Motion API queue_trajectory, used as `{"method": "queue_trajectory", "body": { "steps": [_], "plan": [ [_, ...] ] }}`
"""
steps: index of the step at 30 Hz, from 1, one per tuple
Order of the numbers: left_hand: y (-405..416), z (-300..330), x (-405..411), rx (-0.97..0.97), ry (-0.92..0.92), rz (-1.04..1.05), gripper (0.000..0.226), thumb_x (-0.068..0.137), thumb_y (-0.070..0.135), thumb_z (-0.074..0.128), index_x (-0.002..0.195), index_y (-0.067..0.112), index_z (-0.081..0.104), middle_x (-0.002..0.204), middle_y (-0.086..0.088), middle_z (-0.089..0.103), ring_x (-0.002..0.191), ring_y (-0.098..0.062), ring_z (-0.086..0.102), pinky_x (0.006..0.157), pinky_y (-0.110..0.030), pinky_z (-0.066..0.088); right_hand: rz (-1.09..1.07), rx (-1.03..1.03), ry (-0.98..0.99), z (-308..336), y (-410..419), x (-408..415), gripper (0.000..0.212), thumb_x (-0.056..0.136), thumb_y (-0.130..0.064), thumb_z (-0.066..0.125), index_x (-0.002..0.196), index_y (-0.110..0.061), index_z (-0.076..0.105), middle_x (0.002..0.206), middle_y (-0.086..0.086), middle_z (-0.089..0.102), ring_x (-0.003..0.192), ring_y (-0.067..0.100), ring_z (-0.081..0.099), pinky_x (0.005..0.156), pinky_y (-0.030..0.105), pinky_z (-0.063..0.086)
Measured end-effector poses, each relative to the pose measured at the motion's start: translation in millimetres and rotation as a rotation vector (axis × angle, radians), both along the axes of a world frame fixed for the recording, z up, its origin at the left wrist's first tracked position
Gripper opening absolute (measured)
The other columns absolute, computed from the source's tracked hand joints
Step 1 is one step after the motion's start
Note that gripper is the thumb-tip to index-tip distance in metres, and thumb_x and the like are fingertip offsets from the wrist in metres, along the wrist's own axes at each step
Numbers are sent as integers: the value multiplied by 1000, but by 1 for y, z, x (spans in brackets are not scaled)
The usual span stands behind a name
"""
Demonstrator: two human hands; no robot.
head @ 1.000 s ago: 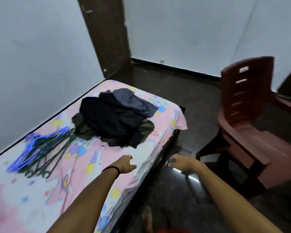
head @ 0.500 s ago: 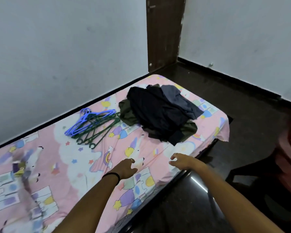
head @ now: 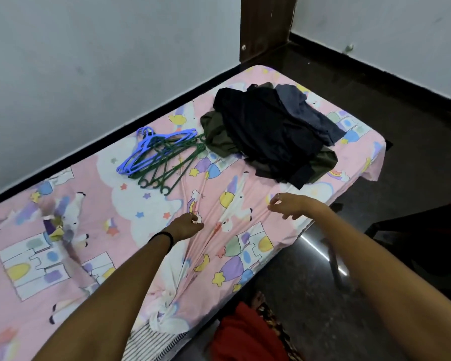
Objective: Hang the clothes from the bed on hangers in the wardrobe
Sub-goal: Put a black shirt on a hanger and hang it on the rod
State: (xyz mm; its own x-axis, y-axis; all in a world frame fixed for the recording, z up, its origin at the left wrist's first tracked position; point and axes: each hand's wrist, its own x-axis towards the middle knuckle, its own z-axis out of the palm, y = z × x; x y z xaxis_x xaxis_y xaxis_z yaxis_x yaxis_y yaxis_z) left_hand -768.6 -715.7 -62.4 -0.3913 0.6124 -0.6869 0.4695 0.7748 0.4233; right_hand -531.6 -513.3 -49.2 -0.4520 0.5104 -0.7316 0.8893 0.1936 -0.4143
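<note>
Over the near edge of the bed (head: 63,256), both hands reach forward with nothing in them. The left hand (head: 186,225) rests low on the pink cartoon-print sheet (head: 245,246), fingers loosely curled at a ridge of wrinkled cloth; whether it pinches the sheet I cannot tell. The right hand (head: 284,205) hovers just above the sheet nearer the bed's outer side, fingers relaxed and slightly bent. Beyond both hands lies the heap of dark clothes (head: 268,131), black over olive with a grey-blue piece on top, straight ahead of the right hand, which is the nearer one. Ahead of the left hand, the bundle of blue and green hangers (head: 162,157) lies with its long axis running toward the heap, green hooks nearest the hands.
</note>
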Motion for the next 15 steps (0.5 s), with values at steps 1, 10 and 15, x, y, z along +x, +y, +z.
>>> {"method": "queue_trajectory", "body": {
  "steps": [1, 10, 15],
  "plan": [
    [8, 0, -3, 5, -1, -12, 51, 95, 35, 54, 138, 9, 45, 143, -10, 46, 129, -24, 45, 104, -30, 35, 3, 3, -15, 0, 5, -2, 43, 95, -46, 48, 129, -20, 46, 121, 2, 57, 100, 20, 65, 82, 32, 50],
    [122, 1, -29, 90, -1, -49, 49, 100, 42, 42, 137, 10, 46, 143, -6, 46, 130, -22, 44, 100, -27, 34, -82, 11, 86, -14, 106, -59, 36, 95, -38, 49, 125, -18, 49, 107, 1, 59, 89, 17, 62, 79, 31, 48],
    [182, -6, -59, 44, 33, -43, 49, 99, 39, 46, 138, 9, 46, 144, -9, 46, 131, -22, 44, 104, -27, 33, -155, -68, 167, -37, 161, -88, 38, 95, -33, 51, 119, -5, 55, 92, 6, 56, 77, 19, 53, 72, 33, 45]
  ]
}}
